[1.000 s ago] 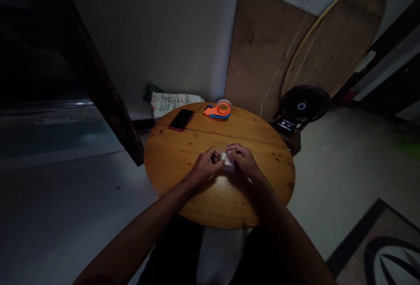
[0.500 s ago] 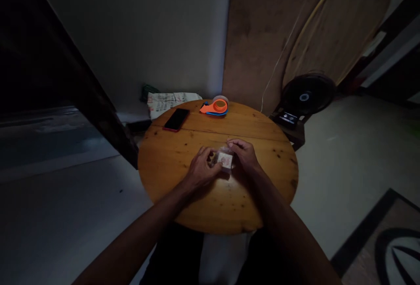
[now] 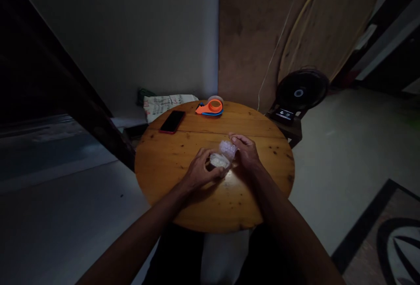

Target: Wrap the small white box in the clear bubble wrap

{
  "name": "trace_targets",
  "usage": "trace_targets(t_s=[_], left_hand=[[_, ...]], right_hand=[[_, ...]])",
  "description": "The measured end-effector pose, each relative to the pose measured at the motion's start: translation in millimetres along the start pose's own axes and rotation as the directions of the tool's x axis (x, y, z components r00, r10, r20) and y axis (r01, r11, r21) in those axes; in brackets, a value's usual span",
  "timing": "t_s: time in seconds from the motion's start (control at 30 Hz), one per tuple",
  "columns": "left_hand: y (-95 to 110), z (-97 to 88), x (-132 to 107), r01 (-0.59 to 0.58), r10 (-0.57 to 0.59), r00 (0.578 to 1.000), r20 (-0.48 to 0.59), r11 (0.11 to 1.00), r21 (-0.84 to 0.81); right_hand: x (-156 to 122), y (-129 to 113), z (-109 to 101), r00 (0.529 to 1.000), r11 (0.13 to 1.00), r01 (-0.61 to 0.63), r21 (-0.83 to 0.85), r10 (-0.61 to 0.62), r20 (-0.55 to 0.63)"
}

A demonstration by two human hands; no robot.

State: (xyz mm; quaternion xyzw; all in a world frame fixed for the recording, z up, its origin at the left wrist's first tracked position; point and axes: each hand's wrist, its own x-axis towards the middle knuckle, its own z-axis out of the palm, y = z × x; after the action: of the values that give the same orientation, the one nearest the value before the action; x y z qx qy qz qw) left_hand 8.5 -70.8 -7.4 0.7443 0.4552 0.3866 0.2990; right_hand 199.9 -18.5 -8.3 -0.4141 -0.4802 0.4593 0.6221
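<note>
A small pale box sits over the middle of the round wooden table, with clear bubble wrap around part of it. My left hand grips the box from the left, thumb along its near side and fingers behind. The fingers of my right hand are pinched at the upper right of the bubble wrap, whose loose part stands up between the two hands. Print on the box cannot be made out now.
On the table lie a phone with a red edge and an orange and blue tape dispenser. A printed white sack is behind the table's left edge. A dark fan stands to the right.
The box has turned between my hands, and its red-printed face no longer shows. Bubble wrap now rises at its upper right. The whole view has shifted slightly.
</note>
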Motion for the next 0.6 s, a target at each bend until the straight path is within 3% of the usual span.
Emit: trace_targets(t_s=[0.17, 0.33, 0.6], left_hand=[[5, -5.8, 0, 0.008, -0.008, 0.996, 0.089, 1.0, 0.002], [5, -7.9, 0, 0.009, -0.013, 0.994, 0.108, 0.999, 0.036], [6, -9.6, 1, 0.01, -0.017, 0.993, 0.118, 0.998, 0.064]], right_hand=[[2, 3, -3, 0.999, 0.999, -0.035, 0.0, 0.035, -0.026], [-3, -4, -4, 0.977, 0.983, -0.184, 0.008, 0.182, 0.112], [-11, -28, -19, 0.889, 0.892, -0.202, -0.405, 0.34, 0.305]])
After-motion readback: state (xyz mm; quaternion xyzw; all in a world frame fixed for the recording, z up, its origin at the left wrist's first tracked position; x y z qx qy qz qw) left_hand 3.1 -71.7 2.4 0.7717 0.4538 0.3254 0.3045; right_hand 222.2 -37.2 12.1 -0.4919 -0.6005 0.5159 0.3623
